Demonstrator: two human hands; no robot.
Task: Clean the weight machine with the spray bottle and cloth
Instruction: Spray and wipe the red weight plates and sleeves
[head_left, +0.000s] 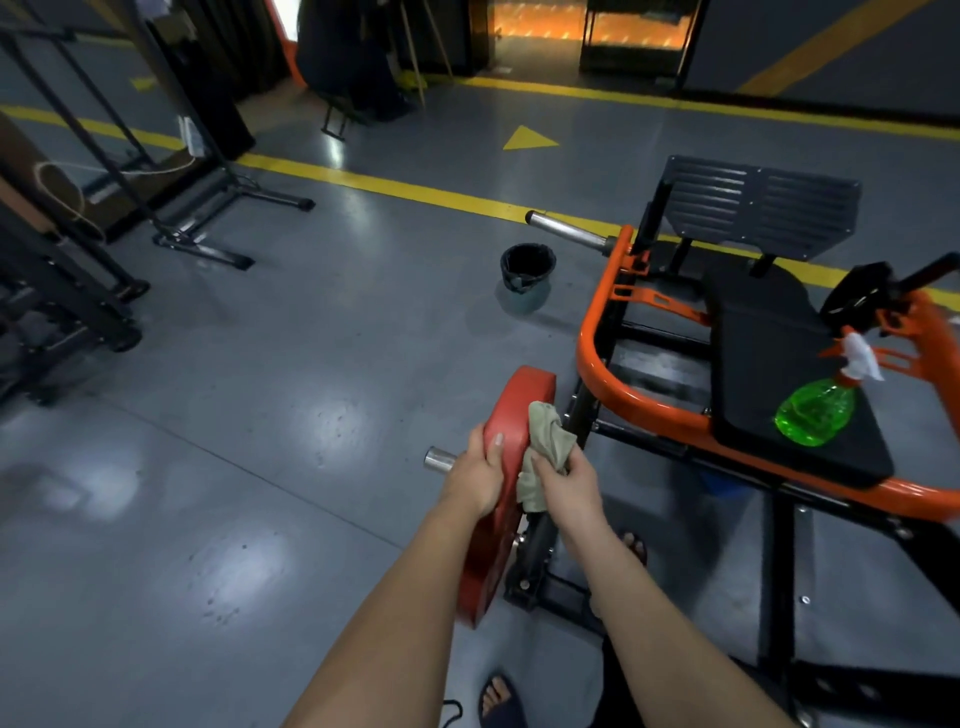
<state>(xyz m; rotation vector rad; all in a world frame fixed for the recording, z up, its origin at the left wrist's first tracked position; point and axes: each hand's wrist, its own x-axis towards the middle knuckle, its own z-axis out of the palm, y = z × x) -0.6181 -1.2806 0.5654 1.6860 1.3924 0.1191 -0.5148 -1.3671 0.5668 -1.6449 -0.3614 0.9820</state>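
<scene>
The weight plate (511, 410) is coloured red-orange; the cloth (545, 441) is a pale grey-green. The machine's frame (589, 358) is painted bright orange, and its seat pad (769, 353) is black. The spray bottle (815, 413) is translucent bright green, topped by a white trigger head (862, 356) with orange trim. The footplate (763, 208) is dark grey, ribbed with horizontal slats. The floor (260, 415) is glossy grey, marked with yellow lines (395, 187) and a yellow triangle (527, 139). The bucket (525, 296) is grey, lined in black.
</scene>
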